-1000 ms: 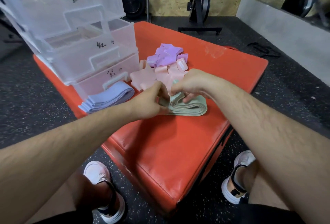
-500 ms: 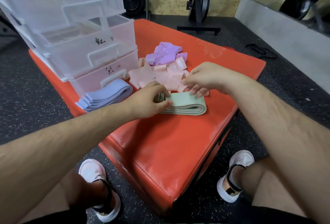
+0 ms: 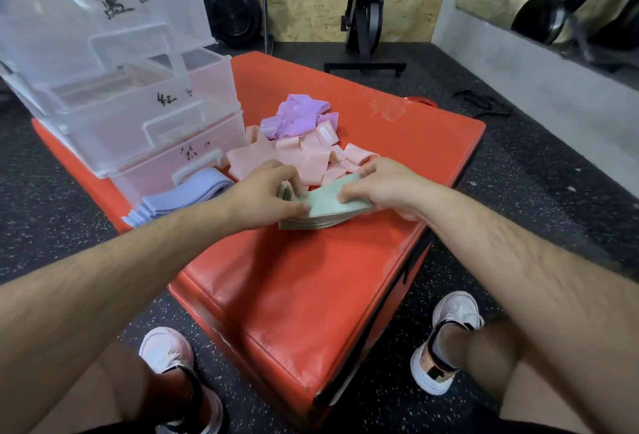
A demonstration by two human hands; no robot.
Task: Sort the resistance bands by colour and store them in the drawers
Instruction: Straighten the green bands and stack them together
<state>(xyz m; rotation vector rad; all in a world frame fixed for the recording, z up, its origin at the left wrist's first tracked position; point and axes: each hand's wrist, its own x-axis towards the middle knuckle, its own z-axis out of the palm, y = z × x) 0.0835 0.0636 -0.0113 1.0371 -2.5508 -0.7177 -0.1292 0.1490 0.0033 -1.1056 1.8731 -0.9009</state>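
Observation:
A flat stack of pale green bands (image 3: pixel 323 207) lies in the middle of the red padded box (image 3: pixel 311 288). My left hand (image 3: pixel 266 193) grips the stack's left end and my right hand (image 3: pixel 383 184) holds its right end, fingers on top. Behind them lies a loose heap of pink bands (image 3: pixel 304 157), with purple bands (image 3: pixel 297 115) further back. A neat stack of blue bands (image 3: pixel 179 200) rests to the left, in front of the clear plastic drawer unit (image 3: pixel 114 88). The unit's drawers carry handwritten labels and the middle ones stand pulled out.
The red box's near edges drop to a black speckled floor (image 3: pixel 518 191). My two feet in white shoes (image 3: pixel 446 340) flank the box's near corner. A black exercise machine (image 3: pixel 363 19) and a weight plate (image 3: pixel 231 8) stand by the back wall.
My right hand has come down from the pink heap onto the right end of the green stack. My left hand has stayed at the stack's left end. The view has shifted slightly.

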